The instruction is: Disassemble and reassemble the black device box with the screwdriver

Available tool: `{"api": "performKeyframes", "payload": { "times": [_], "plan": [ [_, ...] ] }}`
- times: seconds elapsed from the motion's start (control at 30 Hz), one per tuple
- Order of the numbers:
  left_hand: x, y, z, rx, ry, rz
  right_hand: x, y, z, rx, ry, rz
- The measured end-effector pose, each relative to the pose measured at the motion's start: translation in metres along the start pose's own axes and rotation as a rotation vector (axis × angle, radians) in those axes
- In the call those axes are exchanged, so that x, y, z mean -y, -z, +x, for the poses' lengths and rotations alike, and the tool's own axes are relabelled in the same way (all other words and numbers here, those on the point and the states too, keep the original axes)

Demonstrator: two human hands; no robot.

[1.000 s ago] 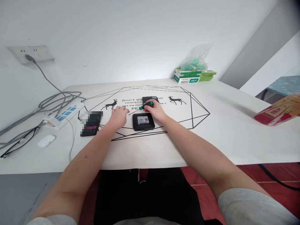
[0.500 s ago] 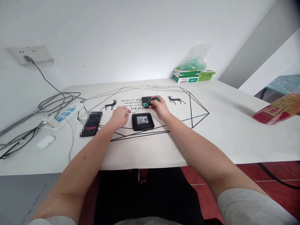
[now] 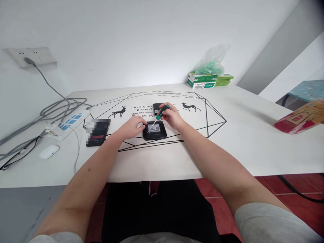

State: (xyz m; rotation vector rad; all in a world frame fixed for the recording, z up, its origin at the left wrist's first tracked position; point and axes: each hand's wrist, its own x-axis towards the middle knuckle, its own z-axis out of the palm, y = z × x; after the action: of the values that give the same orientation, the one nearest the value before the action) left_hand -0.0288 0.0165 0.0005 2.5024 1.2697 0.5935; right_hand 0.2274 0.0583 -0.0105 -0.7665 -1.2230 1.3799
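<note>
Your left hand (image 3: 134,127) has its fingers loosely spread at the upper-left corner of the black device (image 3: 155,136), flat on the bench (image 3: 157,162); your right hand (image 3: 172,116) pinches the screwdriver (image 3: 158,117), its shaft slanting down-left over it. You can't tell whether the tip touches, and your right hand partly hides the black piece (image 3: 157,107) behind.

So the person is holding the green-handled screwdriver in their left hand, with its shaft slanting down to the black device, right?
Not quite: the head view shows the screwdriver in the right hand, not the left. Its shaft does slant down to the black device.
</note>
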Motion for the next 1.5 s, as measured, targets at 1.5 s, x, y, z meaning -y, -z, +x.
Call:
{"api": "performKeyframes", "payload": {
  "times": [1.5],
  "plan": [
    [-0.009,0.005,-0.005,0.163,0.026,0.015,0.009,0.057,0.020,-0.240,0.108,-0.067]
  ]
}}
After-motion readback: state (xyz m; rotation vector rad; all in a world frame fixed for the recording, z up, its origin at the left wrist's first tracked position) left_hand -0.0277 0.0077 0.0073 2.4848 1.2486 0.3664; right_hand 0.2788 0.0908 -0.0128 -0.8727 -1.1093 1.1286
